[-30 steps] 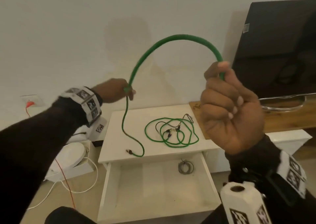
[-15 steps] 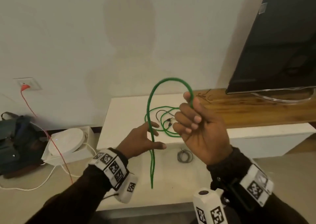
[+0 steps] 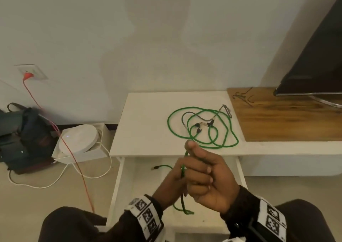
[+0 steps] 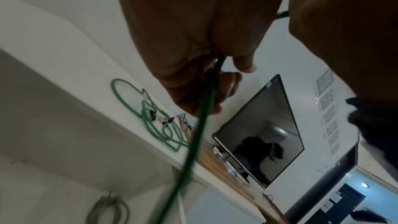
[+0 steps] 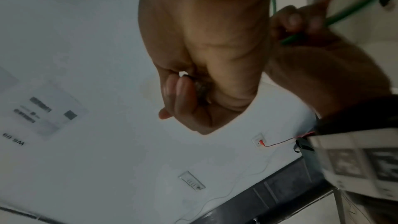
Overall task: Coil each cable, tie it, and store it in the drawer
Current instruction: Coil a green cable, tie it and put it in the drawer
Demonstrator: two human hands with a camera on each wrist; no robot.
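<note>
Over the open white drawer (image 3: 118, 182) my two hands meet. The right hand (image 3: 203, 171) pinches the top bend of a thick green cable (image 3: 183, 169) between thumb and fingers. Just left of it, the left hand (image 3: 172, 182) grips the same cable lower down. The cable's strands hang folded below the hands, and one plug end (image 3: 153, 167) sticks out to the left. In the left wrist view the green cable (image 4: 198, 134) runs down out of the curled left hand (image 4: 215, 74). More loose green cables (image 3: 203, 129) lie tangled on the white cabinet top (image 3: 144, 112). A coiled grey cable (image 4: 107, 210) lies in the drawer.
A dark TV (image 3: 314, 56) stands on the wooden top (image 3: 286, 116) at the right, with thin wire ties (image 3: 244, 97) near its left edge. On the floor at the left are a round white device in a box (image 3: 79, 140), a dark bag (image 3: 24, 134) and a red wire (image 3: 55, 130).
Both hands dropped from chest height and came together over the drawer. The wide green arch between them closed into a narrow fold. The left hand went from loosely guiding to gripping.
</note>
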